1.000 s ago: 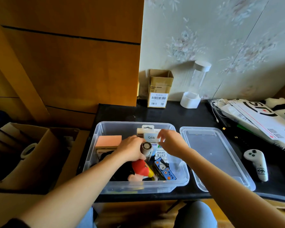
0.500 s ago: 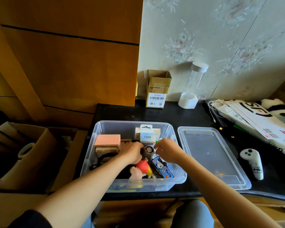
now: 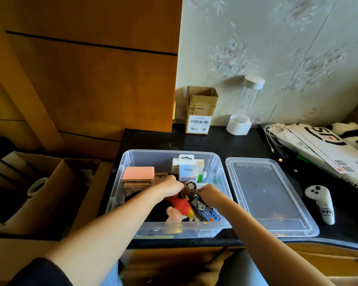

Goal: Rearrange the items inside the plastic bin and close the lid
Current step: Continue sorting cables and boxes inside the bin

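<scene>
A clear plastic bin (image 3: 128, 162) stands open on the black table, full of items. Its clear lid (image 3: 265, 193) lies flat just to its right. My left hand (image 3: 170, 187) is inside the bin, shut on a small brown mini fan (image 3: 189, 188). My right hand (image 3: 208, 194) is beside the fan, fingers pinched at its right side; what it grips is hidden. Below the hands lie a red-shirted doll (image 3: 179, 208) and a blue patterned box (image 3: 205, 211). A pink-topped box (image 3: 138, 173) and a white Q88 fan package (image 3: 188, 170) stand at the back.
A white game controller (image 3: 320, 203) lies right of the lid. A small cardboard box (image 3: 201, 110), a white cup (image 3: 238, 124) and a clear tube stand at the wall. Mailers (image 3: 322, 147) and a panda plush are at far right. Open cardboard boxes (image 3: 29, 182) sit at left.
Both hands have sunk lower into the bin with the brown fan. My right hand left the Q88 package and came down next to the fan.
</scene>
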Demonstrator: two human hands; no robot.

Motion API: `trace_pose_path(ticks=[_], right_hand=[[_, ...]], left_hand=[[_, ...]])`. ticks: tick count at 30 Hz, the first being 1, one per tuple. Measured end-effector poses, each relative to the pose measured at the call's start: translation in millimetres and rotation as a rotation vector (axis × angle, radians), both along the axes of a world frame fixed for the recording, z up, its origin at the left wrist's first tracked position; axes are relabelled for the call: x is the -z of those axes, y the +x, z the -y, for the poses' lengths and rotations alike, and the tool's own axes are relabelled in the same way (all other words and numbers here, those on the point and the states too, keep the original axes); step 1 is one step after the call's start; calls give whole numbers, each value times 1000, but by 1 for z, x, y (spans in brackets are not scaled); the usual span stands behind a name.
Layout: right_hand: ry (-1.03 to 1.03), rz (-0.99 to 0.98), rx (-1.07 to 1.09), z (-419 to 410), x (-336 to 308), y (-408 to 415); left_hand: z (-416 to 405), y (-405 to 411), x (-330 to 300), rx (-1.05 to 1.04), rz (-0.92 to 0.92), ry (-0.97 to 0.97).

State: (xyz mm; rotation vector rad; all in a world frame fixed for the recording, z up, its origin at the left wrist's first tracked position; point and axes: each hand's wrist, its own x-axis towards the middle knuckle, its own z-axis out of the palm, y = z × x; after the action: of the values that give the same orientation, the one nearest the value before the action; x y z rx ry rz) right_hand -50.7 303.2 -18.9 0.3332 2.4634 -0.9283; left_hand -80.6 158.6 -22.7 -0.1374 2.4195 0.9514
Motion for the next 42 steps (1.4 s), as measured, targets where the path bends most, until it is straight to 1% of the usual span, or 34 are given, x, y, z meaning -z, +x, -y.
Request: trace_pose_path(ticks=[2, 5, 7, 9, 13, 15, 21, 25, 29, 33, 38, 42], right_hand=[[-61, -14, 87, 0, 2, 5], [-25, -13, 58, 1, 0, 9], [-40, -15, 49, 3, -5, 13], [-41, -47, 58, 3, -7, 14], [-71, -76, 75, 3, -5, 13], [-73, -78, 76, 2, -3, 12], [-56, -84, 66, 1, -1, 12], [-53, -78, 55, 2, -1, 11], [-7, -44, 59, 2, 0, 8], [-24, -46, 74, 2, 0, 7], [-23, -41, 88, 2, -2, 10], [12, -6, 94, 5, -8, 11]], left_hand=[[-1, -1, 3, -13, -13, 19], [-1, 1, 2, -47, 11, 87], [0, 0, 3, -91, 42, 167], [0, -1, 5, -82, 58, 200], [4, -2, 8, 57, 16, 98], [5, -4, 9, 85, 26, 69], [2, -3, 15, 70, -8, 90], [1, -3, 18, 77, -40, 69], [-1, 0, 19, 106, -81, 54], [-1, 3, 15, 104, -102, 33], [1, 11, 12, 145, -207, 59], [0, 17, 7, 138, -219, 32]])
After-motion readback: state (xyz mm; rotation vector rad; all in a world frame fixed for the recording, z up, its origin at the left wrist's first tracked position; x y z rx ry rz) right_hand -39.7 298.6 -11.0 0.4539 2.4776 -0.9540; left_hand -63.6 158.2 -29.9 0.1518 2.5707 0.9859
